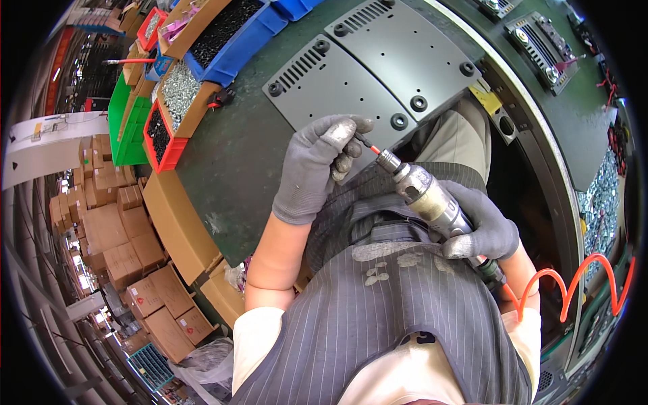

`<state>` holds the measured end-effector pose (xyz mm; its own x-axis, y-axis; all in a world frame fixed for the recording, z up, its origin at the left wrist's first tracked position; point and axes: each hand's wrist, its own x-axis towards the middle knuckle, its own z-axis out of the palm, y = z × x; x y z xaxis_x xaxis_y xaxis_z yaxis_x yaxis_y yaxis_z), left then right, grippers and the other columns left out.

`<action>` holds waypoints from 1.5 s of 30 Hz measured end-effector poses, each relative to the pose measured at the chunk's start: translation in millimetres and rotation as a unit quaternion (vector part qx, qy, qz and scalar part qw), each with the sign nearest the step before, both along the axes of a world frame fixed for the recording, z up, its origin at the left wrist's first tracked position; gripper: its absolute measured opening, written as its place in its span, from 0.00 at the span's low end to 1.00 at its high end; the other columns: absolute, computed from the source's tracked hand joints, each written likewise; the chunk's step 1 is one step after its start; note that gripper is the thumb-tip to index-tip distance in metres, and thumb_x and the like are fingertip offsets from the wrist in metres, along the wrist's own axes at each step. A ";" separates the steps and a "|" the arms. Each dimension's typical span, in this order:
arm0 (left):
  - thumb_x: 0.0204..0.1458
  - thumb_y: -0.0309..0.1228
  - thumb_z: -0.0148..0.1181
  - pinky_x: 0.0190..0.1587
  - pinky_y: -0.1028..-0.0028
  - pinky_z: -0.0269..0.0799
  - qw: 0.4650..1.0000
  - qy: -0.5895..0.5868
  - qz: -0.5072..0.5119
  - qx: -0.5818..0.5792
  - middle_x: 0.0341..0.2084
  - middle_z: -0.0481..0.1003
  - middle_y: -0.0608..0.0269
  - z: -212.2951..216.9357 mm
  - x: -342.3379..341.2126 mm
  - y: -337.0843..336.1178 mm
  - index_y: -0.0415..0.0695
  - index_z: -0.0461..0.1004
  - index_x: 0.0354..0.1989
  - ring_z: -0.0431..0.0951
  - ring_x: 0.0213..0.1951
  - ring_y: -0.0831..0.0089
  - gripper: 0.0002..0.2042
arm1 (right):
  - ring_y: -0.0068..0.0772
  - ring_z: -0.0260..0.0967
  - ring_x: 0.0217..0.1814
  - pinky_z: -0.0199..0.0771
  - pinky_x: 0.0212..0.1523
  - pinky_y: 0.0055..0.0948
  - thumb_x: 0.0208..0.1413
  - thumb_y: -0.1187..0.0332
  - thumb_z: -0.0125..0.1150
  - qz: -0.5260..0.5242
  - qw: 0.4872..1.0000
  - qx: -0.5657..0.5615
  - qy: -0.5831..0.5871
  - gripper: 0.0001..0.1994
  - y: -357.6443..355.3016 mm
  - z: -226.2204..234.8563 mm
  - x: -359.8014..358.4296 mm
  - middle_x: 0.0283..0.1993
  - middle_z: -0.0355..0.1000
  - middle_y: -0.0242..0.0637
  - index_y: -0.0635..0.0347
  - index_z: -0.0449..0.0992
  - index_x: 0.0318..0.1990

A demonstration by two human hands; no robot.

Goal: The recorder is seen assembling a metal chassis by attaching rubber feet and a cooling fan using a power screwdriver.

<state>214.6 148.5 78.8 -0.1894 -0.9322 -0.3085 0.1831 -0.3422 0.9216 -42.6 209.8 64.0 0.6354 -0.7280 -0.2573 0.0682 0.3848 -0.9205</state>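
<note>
My right hand [482,219], in a grey work glove, wraps round the body of a silver air screwdriver [428,196]. The tool points up and left, and a coiled orange air hose [563,283] runs from its rear end. My left hand [314,165], gloved too, has its fingers pinched together at the tip of the tool's bit [375,149]. A small dark piece shows there between fingertips and bit; whether it is a screw or the bit's end I cannot tell. Just beyond lie two grey metal panels [337,94] with slots, small holes and round black feet.
On the green-topped bench [236,162], the left side holds a blue bin [236,40] of black screws, a cardboard box [181,94] of silver screws and a red bin [162,138]. At right, another work surface carries a finned metal part [540,50]. Cartons [115,236] are stacked at far left.
</note>
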 end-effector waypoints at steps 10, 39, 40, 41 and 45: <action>0.56 0.31 0.54 0.20 0.91 0.60 0.985 -0.003 -0.170 0.005 0.21 0.74 0.69 3.8 -29.8 -19.6 0.36 0.76 0.41 0.66 0.17 0.90 0.11 | 0.23 0.67 0.35 0.68 0.38 0.23 0.32 0.54 0.72 0.045 0.965 0.207 -0.153 0.41 10.9 -17.2 -37.6 0.34 0.70 0.34 0.69 0.64 0.54; 0.59 0.36 0.50 0.19 0.88 0.57 0.997 -0.047 -0.054 -0.004 0.20 0.73 0.69 -9.6 -63.9 -30.4 0.37 0.76 0.40 0.63 0.17 0.89 0.14 | 0.25 0.68 0.35 0.67 0.40 0.23 0.29 0.50 0.73 -0.120 0.991 -0.029 0.053 0.46 1.9 -30.0 -27.3 0.36 0.71 0.35 0.69 0.63 0.56; 0.59 0.35 0.51 0.19 0.89 0.57 0.997 -0.063 -0.039 -0.005 0.21 0.75 0.70 -9.1 -64.4 -30.8 0.38 0.78 0.38 0.65 0.17 0.90 0.13 | 0.26 0.69 0.36 0.68 0.41 0.24 0.29 0.50 0.73 -0.120 0.988 -0.064 0.072 0.46 1.5 -30.7 -26.7 0.36 0.71 0.36 0.69 0.62 0.57; 0.59 0.35 0.51 0.19 0.89 0.57 0.998 -0.047 -0.050 -0.014 0.21 0.75 0.70 -8.6 -64.4 -31.2 0.38 0.78 0.38 0.65 0.17 0.90 0.13 | 0.27 0.69 0.37 0.68 0.41 0.25 0.30 0.50 0.72 -0.119 0.984 -0.099 0.091 0.46 1.0 -31.4 -26.8 0.37 0.71 0.36 0.69 0.62 0.57; 0.58 0.33 0.51 0.21 0.87 0.59 0.998 0.023 -0.053 0.023 0.24 0.74 0.67 -8.2 -58.4 -31.7 0.37 0.74 0.44 0.67 0.20 0.87 0.13 | 0.40 0.73 0.45 0.68 0.48 0.30 0.35 0.54 0.71 -0.082 0.986 -0.120 0.081 0.42 0.3 -32.8 -33.4 0.43 0.72 0.47 0.70 0.61 0.57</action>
